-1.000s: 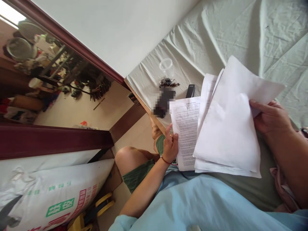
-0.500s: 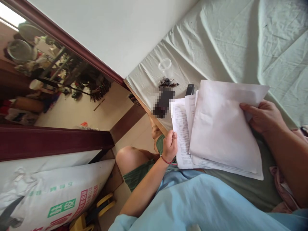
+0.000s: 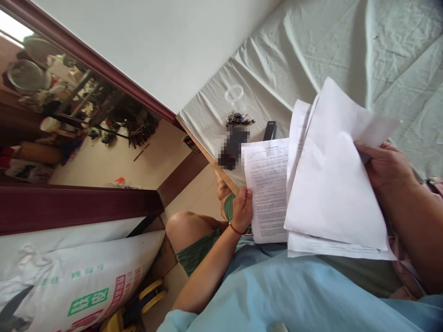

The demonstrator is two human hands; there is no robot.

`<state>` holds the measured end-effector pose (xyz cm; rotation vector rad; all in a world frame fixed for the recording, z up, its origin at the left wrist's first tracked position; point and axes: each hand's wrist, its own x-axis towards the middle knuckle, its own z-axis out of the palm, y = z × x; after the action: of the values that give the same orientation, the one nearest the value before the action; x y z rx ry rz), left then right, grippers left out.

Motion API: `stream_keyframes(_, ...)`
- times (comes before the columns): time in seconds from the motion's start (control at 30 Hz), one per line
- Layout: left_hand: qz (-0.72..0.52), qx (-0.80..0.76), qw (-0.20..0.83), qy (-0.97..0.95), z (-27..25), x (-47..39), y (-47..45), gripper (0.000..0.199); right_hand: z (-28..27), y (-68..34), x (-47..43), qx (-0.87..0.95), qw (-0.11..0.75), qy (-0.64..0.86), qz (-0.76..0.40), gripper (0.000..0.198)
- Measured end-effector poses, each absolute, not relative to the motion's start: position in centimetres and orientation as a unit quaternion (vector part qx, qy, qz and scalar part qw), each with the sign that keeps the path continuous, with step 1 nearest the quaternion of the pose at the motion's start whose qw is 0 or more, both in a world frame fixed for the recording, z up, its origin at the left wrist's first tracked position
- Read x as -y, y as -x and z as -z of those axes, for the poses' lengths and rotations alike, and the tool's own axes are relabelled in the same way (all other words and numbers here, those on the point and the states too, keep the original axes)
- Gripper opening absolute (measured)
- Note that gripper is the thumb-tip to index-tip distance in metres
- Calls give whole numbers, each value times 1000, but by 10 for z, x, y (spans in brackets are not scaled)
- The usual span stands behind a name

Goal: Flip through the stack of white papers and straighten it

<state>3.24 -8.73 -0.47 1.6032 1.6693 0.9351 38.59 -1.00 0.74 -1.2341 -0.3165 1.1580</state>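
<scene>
The left hand (image 3: 242, 210) has its grip curled on the left edge of a printed sheet (image 3: 268, 193). The right hand (image 3: 387, 163) is pinching a loose bunch of papers (image 3: 337, 170), thumb on the blank upper face, fingers underneath mostly hidden. It's all up in front of the blue shirt (image 3: 277, 286), bunch just right of the printed sheet. Tip: I'd go light with the right grip and spread the pinch a bit, otherwise the pages could crease or slide apart. Left only needs to steady its edge. Paper looks thin and floppy, the top page bending near the thumb. Farther out: a slim black stapler-like thing (image 3: 270, 130), a pixelated dark thing (image 3: 233, 147), a tangle of keys (image 3: 238, 120) and a round clear plastic tub (image 3: 234, 94), on wrinkly pale cloth (image 3: 332, 37).
</scene>
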Motion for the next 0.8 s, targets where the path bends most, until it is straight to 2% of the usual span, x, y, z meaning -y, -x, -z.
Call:
stream_keyframes(0.13,-387,-629,333,-585,-7,87,-36,52,-11,-387,9,106,673,528,-506,36)
stream_keyframes(0.4,-380,-615,449,-525,-19,81,-53,45,-16,-387,10,88,688,503,-515,43)
stream_keyframes(0.67,-368,-640,357,-573,-2,76,-55,51,-17,-387,10,88,686,505,-517,39)
stream_keyframes(0.8,-372,-638,351,-575,-2,79,-54,54,-16,-387,10,106,685,503,-516,37)
